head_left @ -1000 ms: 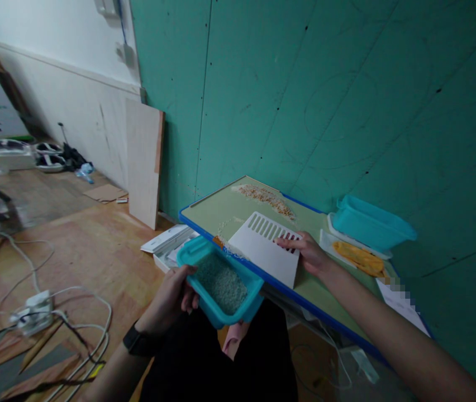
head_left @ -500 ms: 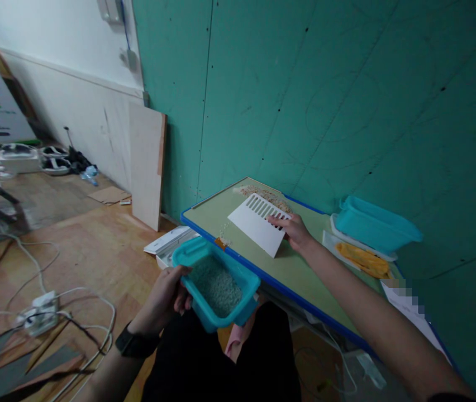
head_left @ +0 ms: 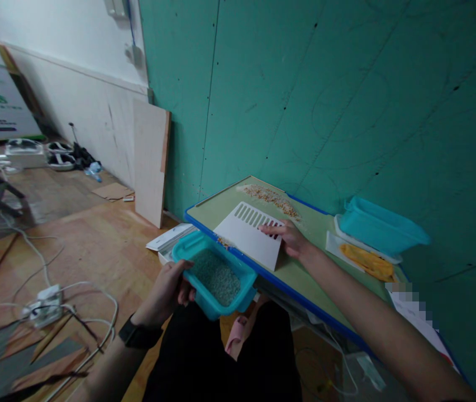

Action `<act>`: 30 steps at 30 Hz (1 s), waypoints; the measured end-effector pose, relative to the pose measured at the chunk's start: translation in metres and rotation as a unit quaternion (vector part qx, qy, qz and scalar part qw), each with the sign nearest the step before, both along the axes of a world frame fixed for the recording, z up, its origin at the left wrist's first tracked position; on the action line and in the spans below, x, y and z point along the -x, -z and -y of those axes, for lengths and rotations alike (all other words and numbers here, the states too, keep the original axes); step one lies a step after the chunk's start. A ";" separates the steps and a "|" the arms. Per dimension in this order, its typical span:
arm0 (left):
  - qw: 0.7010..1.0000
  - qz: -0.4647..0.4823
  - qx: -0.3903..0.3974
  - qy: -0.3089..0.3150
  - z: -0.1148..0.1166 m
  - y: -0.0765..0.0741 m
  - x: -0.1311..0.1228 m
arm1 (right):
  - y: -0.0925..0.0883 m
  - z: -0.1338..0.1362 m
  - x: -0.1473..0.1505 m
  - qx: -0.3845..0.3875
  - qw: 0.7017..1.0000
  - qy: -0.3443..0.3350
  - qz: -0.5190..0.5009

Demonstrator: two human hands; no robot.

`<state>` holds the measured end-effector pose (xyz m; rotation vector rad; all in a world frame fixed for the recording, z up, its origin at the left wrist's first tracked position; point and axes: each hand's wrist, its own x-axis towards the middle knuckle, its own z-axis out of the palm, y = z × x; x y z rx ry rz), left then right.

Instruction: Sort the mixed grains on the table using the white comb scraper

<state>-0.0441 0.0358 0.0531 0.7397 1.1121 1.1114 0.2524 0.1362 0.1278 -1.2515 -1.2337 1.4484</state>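
My left hand (head_left: pixel 174 287) grips the near left rim of a turquoise plastic tub (head_left: pixel 210 312), thumb over the edge. Small pale grains (head_left: pixel 217 276) cover the tub's bottom. The tub sits just below the blue-edged table (head_left: pixel 313 259), against its front side. Over the tabletop, my right hand (head_left: pixel 290 237) is closed on a white slotted scraper (head_left: pixel 246 237), fingers at its slots. The scraper's lower edge reaches the table's front edge, with a few grains (head_left: pixel 224 242) beside its left corner. Farther back lies a long pile of mixed white and orange-brown grains (head_left: pixel 269 198).
To the right on the table are another turquoise tub (head_left: pixel 382 226), a yellow cloth (head_left: pixel 367 262) and papers (head_left: pixel 416 318). A green wall (head_left: pixel 305 100) stands behind. A board (head_left: pixel 151 162) leans there; a power strip (head_left: pixel 45 307) with cables lies on the floor.
My right hand has drawn the scraper toward the table's front edge, uncovering more of the grain pile behind it. My left hand still holds the tub, now slightly higher.
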 end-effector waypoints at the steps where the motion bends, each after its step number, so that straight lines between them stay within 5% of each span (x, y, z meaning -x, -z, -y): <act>1: 1.000 0.000 0.000 0.001 0.001 0.000 -0.001 | 0.000 0.003 0.000 0.004 1.000 0.000 -0.005; 10: 1.000 0.003 -0.007 0.017 0.004 0.003 -0.007 | -0.002 0.021 0.000 0.008 1.000 0.010 0.004; 17: 1.000 0.004 -0.016 0.025 0.004 0.010 -0.009 | -0.032 -0.011 -0.068 -0.069 0.979 0.181 0.066; 22: 0.999 0.004 -0.017 0.033 0.001 0.011 -0.010 | -0.029 -0.038 -0.103 -0.049 0.964 0.232 0.118; 30: 1.000 0.015 -0.008 0.026 -0.001 0.014 -0.009 | -0.007 -0.056 -0.063 -0.020 0.985 0.169 0.032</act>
